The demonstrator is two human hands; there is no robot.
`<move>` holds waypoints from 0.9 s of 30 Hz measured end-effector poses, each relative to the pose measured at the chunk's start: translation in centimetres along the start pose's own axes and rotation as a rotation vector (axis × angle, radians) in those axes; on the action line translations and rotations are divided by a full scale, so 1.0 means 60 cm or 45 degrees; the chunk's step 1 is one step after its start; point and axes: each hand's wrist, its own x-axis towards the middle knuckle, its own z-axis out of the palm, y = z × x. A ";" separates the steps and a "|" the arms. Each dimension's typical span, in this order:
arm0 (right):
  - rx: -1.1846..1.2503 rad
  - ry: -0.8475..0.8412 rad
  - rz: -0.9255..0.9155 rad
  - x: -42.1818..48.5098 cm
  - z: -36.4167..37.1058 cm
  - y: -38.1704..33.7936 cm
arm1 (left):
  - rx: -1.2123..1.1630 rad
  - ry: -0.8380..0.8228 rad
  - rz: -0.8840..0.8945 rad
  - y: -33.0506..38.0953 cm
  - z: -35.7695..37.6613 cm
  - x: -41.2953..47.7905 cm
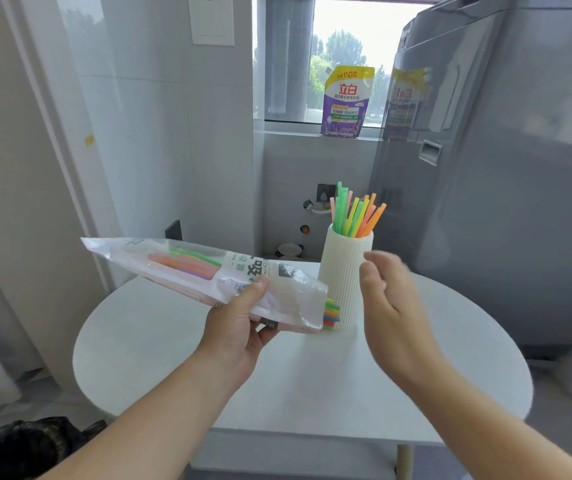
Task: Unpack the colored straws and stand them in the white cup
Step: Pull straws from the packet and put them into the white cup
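A tall ribbed white cup [343, 271] stands on the round white table [160, 341], with several colored straws [357, 216] fanned out of its top. My left hand [239, 323] grips a clear plastic straw packet [180, 265] above the table, its open end beside the cup's base. More straws lie inside the packet, and their ends [331, 315] stick out of that open end. My right hand [392, 306] hovers open and blurred just right of the cup, holding nothing.
A large grey appliance [506, 168] stands close on the right behind the table. A purple detergent pouch [346, 102] sits on the windowsill. A black bag [28, 445] lies on the floor at the lower left. A white wall runs along the left.
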 end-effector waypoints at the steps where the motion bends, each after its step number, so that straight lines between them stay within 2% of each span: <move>1: 0.179 -0.080 0.300 -0.007 0.006 0.011 | 0.037 -0.014 0.015 -0.001 0.000 -0.002; 3: 0.695 -0.144 0.884 -0.010 0.011 0.026 | 0.113 -0.046 0.069 -0.003 0.004 -0.010; 4: 0.926 -0.148 1.059 -0.011 0.011 0.027 | 0.161 -0.064 0.110 -0.003 0.007 -0.014; 6: 1.105 -0.186 1.161 -0.015 0.015 0.030 | 0.259 -0.107 0.201 -0.003 0.014 -0.021; 10: 1.020 -0.204 1.069 -0.024 0.025 0.033 | 0.333 -0.091 0.280 -0.003 0.022 -0.028; 14: 0.956 -0.284 0.946 -0.025 0.022 0.038 | 0.228 0.034 0.193 -0.003 0.012 -0.019; 18: 0.404 -0.409 0.635 -0.026 0.009 0.040 | 0.143 0.086 0.085 0.002 -0.001 -0.009; 20: 0.258 -0.405 0.529 -0.022 -0.001 0.042 | 0.143 0.080 0.058 0.003 -0.003 -0.008; 27: 0.280 -0.467 0.407 -0.005 -0.026 0.045 | 0.109 0.057 0.013 -0.003 -0.005 -0.004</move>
